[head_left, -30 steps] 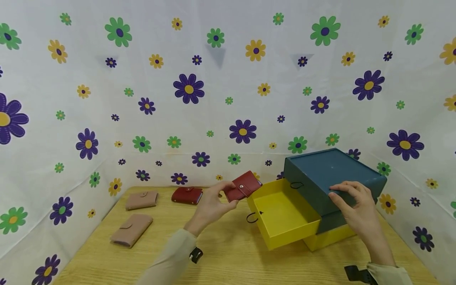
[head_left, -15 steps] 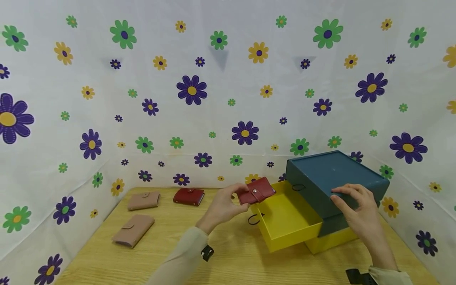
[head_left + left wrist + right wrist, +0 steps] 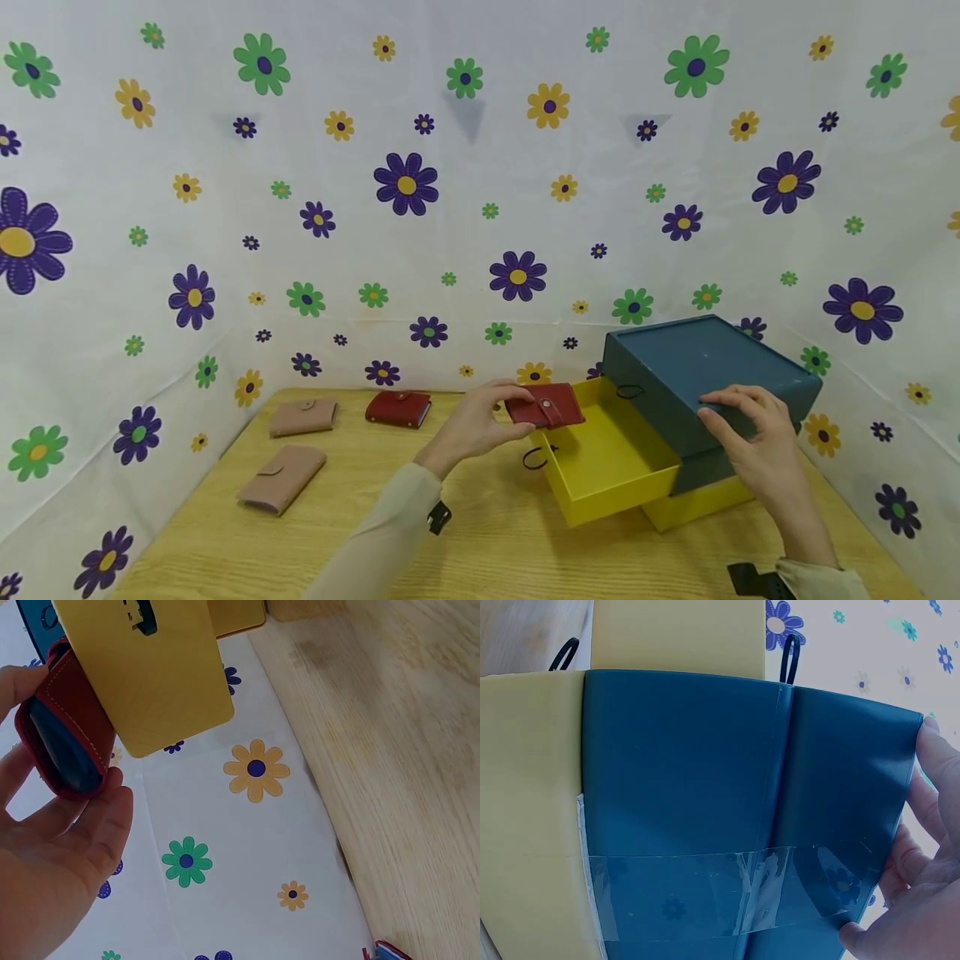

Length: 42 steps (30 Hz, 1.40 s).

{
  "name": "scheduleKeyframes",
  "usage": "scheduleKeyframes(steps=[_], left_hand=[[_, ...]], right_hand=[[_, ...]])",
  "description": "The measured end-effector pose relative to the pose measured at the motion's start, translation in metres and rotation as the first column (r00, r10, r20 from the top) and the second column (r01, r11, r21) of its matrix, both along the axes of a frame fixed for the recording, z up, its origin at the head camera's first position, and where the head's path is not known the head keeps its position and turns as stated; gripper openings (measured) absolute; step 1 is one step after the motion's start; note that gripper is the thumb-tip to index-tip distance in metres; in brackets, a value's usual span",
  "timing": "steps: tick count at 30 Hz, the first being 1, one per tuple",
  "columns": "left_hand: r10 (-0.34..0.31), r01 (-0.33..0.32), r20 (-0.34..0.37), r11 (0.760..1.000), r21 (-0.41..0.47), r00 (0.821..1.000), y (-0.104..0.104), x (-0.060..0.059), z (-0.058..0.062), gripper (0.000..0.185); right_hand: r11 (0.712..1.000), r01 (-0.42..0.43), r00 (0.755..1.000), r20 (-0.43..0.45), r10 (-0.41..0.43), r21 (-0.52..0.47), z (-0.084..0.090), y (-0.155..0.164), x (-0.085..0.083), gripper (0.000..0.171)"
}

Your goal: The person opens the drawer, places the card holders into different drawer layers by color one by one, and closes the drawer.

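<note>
My left hand (image 3: 480,421) pinches a dark red snap wallet (image 3: 546,406) and holds it over the near-left corner of an open yellow drawer (image 3: 607,458). The left wrist view shows that wallet (image 3: 64,731) edge-on between thumb and fingers, beside the drawer's yellow front (image 3: 146,667). The drawer is pulled out of a teal box (image 3: 705,367) with a second yellow drawer (image 3: 693,500) beneath. My right hand (image 3: 750,437) holds the box's near top corner; the right wrist view shows fingers (image 3: 937,787) wrapped on the teal edge (image 3: 780,810).
On the wooden table (image 3: 480,533) lie another red wallet (image 3: 397,408) at the back and two pink wallets (image 3: 302,416) (image 3: 281,489) on the left. Flowered cloth walls (image 3: 450,208) close in the table on three sides. A black loop pull (image 3: 534,457) hangs from the open drawer.
My left hand has carried the red wallet right and down, from left of the drawer to over its corner, levelling it. The right hand has stayed on the box.
</note>
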<state>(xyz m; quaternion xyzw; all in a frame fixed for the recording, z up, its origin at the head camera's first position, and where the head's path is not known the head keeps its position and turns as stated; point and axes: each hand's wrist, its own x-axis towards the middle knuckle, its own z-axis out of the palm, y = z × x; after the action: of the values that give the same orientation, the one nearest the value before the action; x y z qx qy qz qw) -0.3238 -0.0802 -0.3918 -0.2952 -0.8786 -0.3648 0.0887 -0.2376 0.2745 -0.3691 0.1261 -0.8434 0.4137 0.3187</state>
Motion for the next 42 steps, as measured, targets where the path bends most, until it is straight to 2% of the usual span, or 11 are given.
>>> scheduleKeyframes(steps=[5, 13, 17, 25, 34, 42], left_hand=[[-0.005, 0.005, 0.000, 1.000, -0.013, 1.000, 0.003, -0.004, 0.001, 0.034], [-0.009, 0.006, -0.041, 0.997, -0.073, 0.999, 0.016, -0.010, 0.007, 0.036], [0.000, -0.006, -0.047, 0.992, -0.124, 0.999, 0.024, -0.011, 0.009, 0.037], [0.028, -0.043, -0.066, 0.971, -0.233, 0.997, 0.039, -0.010, 0.005, 0.042], [0.062, -0.063, -0.011, 0.976, -0.210, 0.998, 0.054, -0.009, 0.002, 0.043], [0.067, -0.069, -0.013, 0.972, -0.223, 0.998, 0.062, -0.012, 0.003, 0.043]], right_hand=[[1.000, 0.003, 1.000, 0.017, -0.003, 0.001, 0.001, -0.001, 0.000, 0.021], [1.000, 0.010, 0.999, 0.033, -0.010, 0.000, 0.001, -0.001, 0.000, 0.020], [1.000, 0.012, 0.999, 0.040, -0.012, 0.001, 0.001, -0.001, 0.000, 0.021], [1.000, 0.024, 0.999, 0.033, -0.024, -0.002, 0.002, -0.003, 0.000, 0.021], [1.000, 0.016, 1.000, 0.013, -0.016, -0.013, 0.000, -0.001, 0.001, 0.020], [1.000, 0.015, 0.999, 0.037, -0.014, -0.017, 0.000, -0.001, 0.000, 0.022]])
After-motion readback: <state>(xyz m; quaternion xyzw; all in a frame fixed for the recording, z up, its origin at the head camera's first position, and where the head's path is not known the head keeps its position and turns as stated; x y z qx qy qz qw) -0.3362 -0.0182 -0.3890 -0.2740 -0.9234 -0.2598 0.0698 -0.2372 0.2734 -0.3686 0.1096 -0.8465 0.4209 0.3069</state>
